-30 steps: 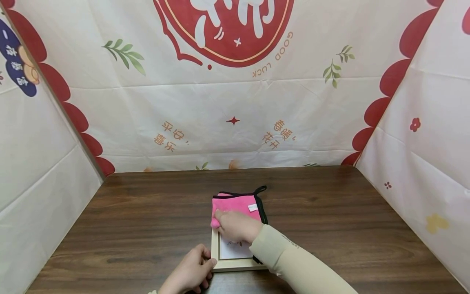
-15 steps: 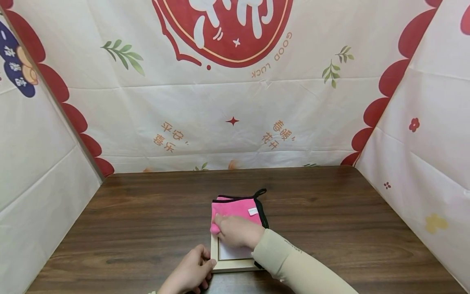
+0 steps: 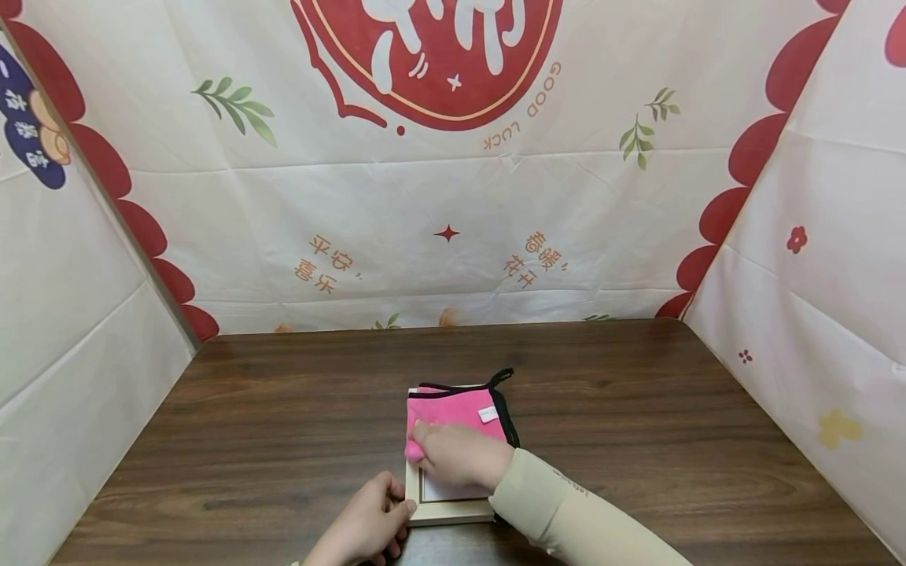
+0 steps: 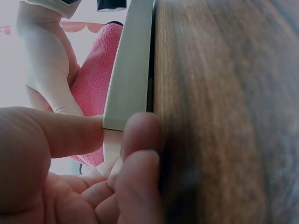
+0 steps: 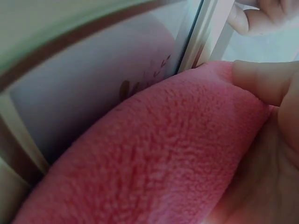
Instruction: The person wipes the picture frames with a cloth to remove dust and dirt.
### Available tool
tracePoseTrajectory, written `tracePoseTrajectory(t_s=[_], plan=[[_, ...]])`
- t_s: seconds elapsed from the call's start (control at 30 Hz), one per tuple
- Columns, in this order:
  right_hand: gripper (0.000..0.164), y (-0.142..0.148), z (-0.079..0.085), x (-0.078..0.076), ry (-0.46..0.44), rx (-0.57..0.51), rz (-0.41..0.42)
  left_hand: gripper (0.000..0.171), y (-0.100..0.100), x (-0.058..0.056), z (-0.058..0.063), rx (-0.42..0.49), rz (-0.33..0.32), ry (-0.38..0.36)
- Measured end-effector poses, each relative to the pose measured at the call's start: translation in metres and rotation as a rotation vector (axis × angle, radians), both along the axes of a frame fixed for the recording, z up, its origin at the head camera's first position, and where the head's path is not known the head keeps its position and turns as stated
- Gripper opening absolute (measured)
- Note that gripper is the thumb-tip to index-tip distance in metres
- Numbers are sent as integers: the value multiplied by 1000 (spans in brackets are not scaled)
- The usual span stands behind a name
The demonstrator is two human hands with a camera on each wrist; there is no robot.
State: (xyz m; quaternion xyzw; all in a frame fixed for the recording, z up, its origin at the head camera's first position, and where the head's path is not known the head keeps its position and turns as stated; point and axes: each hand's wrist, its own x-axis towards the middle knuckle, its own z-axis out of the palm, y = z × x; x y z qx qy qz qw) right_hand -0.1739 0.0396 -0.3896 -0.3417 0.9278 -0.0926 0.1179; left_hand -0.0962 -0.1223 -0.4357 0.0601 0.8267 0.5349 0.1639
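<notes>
A pale wooden picture frame [image 3: 453,515] lies flat on the table near its front edge. My left hand [image 3: 368,519] pinches the near left corner; in the left wrist view the thumb [image 4: 77,135] is on one face and the fingers curl at the side. Folded over the frame's far part is a pink fleecy cloth [image 3: 453,407] with black trim, a loop and a white tag. My right hand [image 3: 463,456] grips the cloth and presses it on the frame's left side. Between cloth and thumb-side rail, the right wrist view shows a white picture [image 5: 103,88] with small brown leaves.
The dark brown wooden table [image 3: 297,409] stretches to both sides and behind the frame. A white printed curtain [image 3: 396,196] with red scalloped borders hangs behind it, and white side sheets [image 3: 800,283] flank the table.
My right hand and the cloth have slid toward me along the frame, so a bit of the frame's far edge now shows. My left hand has stayed at the corner.
</notes>
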Motion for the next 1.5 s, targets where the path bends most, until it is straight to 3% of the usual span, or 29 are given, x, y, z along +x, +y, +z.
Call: tracePoseTrajectory(t_s=[0.2,0.63,1.2,1.5], plan=[[16,0,1,4,11,12,11,20,0,0,0,-5,-2,1],[43,1,1,14,37,63,39,20,0,1,1,-7,-2,-14],[28,2,-1,21,66,65,23,20,1,-1,1,-20,14,-27],[39,2,1,28,91,99,28,19,1,0,0,-13,15,-30]])
